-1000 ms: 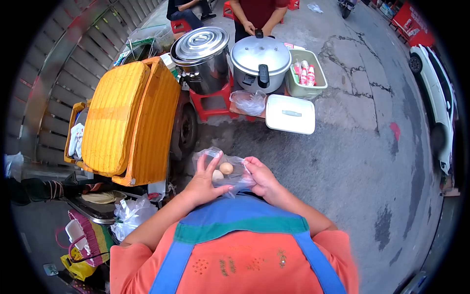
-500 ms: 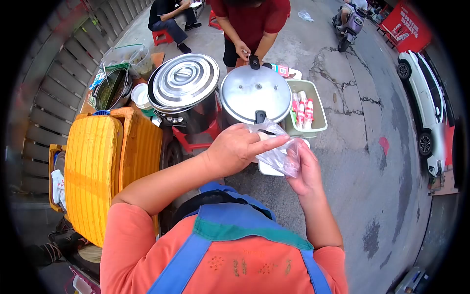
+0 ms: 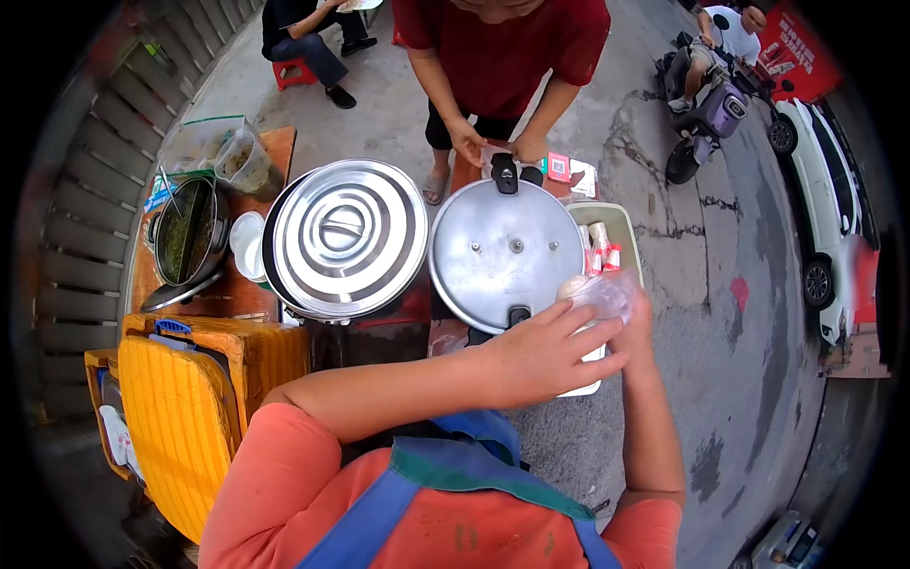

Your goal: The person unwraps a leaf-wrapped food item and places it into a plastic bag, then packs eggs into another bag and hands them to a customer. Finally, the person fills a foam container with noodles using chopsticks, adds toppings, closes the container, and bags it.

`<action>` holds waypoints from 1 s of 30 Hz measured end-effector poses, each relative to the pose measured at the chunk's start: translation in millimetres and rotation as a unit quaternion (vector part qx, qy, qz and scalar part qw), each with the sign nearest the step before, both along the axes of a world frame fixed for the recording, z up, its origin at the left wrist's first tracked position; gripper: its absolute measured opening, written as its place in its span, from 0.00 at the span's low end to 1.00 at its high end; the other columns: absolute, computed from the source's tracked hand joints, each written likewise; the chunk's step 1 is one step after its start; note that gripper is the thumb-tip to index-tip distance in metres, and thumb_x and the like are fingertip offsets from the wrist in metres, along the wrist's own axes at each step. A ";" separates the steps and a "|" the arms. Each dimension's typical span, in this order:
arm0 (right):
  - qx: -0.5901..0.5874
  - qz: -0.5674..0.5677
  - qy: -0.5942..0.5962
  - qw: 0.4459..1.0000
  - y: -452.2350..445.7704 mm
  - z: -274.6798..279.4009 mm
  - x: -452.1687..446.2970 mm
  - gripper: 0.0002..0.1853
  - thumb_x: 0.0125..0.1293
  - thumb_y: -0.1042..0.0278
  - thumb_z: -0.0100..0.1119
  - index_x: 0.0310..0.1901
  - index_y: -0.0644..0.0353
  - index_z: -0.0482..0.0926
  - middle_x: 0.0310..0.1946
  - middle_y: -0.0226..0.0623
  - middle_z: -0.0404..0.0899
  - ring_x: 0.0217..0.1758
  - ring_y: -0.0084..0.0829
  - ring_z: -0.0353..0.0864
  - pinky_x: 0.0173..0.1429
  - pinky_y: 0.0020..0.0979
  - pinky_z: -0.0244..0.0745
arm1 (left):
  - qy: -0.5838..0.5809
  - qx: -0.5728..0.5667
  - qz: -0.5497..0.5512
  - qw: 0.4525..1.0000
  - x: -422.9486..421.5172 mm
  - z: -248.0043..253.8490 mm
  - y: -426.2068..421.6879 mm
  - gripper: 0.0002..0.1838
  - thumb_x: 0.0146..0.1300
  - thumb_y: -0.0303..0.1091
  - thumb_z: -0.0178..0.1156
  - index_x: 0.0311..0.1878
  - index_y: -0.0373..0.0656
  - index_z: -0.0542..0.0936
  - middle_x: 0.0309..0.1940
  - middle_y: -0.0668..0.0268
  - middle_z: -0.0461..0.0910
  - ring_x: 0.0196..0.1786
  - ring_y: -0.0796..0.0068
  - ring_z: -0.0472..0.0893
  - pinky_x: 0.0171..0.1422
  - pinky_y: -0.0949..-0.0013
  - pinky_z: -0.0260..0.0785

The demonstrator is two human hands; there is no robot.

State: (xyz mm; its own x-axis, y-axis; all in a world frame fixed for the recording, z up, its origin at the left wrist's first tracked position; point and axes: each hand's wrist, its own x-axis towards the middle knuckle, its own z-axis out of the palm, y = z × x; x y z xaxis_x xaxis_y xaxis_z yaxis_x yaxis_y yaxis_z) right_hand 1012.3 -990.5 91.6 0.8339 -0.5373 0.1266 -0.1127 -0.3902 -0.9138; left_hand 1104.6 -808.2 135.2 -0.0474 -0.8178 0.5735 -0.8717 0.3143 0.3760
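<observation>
Plastic bag (image 3: 611, 295), one: thin, clear, faintly whitish film, crumpled and creased. Held aloft at a slant between the left hand (image 3: 555, 356) and the right hand (image 3: 641, 327), gathered against the latter; lower portion partly hidden by fingers. In view, overlaps the near right edge of the pressure cooker (image 3: 493, 213) and the near end of the tub (image 3: 618, 224). Pale rounded item (image 3: 573, 286), one: egg-like, at the bag's left end; remaining contents indistinct.
</observation>
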 end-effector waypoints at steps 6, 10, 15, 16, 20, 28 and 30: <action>-0.099 0.018 0.090 0.991 -78.4 24.0 84.7 0.10 0.56 0.72 0.57 0.40 0.65 0.78 0.32 0.40 0.80 0.34 0.32 0.79 0.40 0.31 0.73 | 0.154 0.121 0.104 0.975 46.3 -49.0 82.2 0.22 0.49 0.25 0.62 0.51 0.45 0.76 0.50 0.55 0.72 0.49 0.57 0.76 0.48 0.65 0.72; -0.162 0.021 0.126 0.979 -138.4 -3.7 150.4 0.11 0.58 0.70 0.56 0.41 0.64 0.79 0.33 0.40 0.80 0.33 0.31 0.79 0.39 0.30 0.72 | 0.243 0.208 0.279 0.906 48.3 -81.9 140.2 0.18 0.52 0.24 0.60 0.49 0.43 0.76 0.45 0.58 0.75 0.45 0.58 0.78 0.47 0.65 0.72; 0.147 -0.043 0.156 0.976 -182.6 -65.3 241.5 0.11 0.64 0.68 0.52 0.43 0.63 0.78 0.34 0.37 0.80 0.32 0.30 0.80 0.35 0.29 0.74 | 0.283 0.239 0.425 0.826 38.1 -90.6 143.2 0.17 0.51 0.22 0.60 0.47 0.41 0.77 0.44 0.57 0.76 0.45 0.58 0.77 0.49 0.66 0.71; 0.209 -0.041 0.154 0.965 -192.9 -86.5 259.2 0.11 0.64 0.67 0.51 0.44 0.63 0.77 0.35 0.36 0.79 0.33 0.30 0.80 0.34 0.29 0.76 | 0.281 0.241 0.424 0.827 33.5 -94.5 138.5 0.17 0.51 0.22 0.60 0.47 0.41 0.77 0.44 0.57 0.76 0.45 0.58 0.77 0.49 0.66 0.71; 0.344 -0.070 0.125 0.928 -223.4 -176.8 317.2 0.15 0.65 0.63 0.51 0.49 0.62 0.73 0.39 0.36 0.77 0.35 0.30 0.78 0.32 0.29 0.78 | 0.303 0.280 0.451 0.791 15.4 -103.5 116.4 0.18 0.51 0.23 0.61 0.48 0.41 0.76 0.45 0.56 0.75 0.47 0.56 0.76 0.51 0.65 0.70; 0.361 -0.158 0.229 0.890 -272.3 -261.9 356.9 0.17 0.65 0.63 0.52 0.52 0.62 0.70 0.48 0.44 0.71 0.40 0.37 0.77 0.35 0.29 0.82 | 0.331 0.389 0.471 0.719 -16.7 -114.4 106.8 0.22 0.50 0.27 0.63 0.51 0.42 0.75 0.50 0.54 0.72 0.51 0.54 0.74 0.54 0.63 0.69; 0.344 -0.171 0.234 0.893 -284.0 -271.8 354.0 0.18 0.65 0.63 0.52 0.52 0.63 0.69 0.48 0.45 0.71 0.41 0.39 0.77 0.38 0.31 0.82 | 0.348 0.399 0.469 0.707 -14.9 -119.1 109.0 0.23 0.50 0.28 0.64 0.52 0.42 0.74 0.51 0.53 0.71 0.52 0.53 0.73 0.55 0.63 0.69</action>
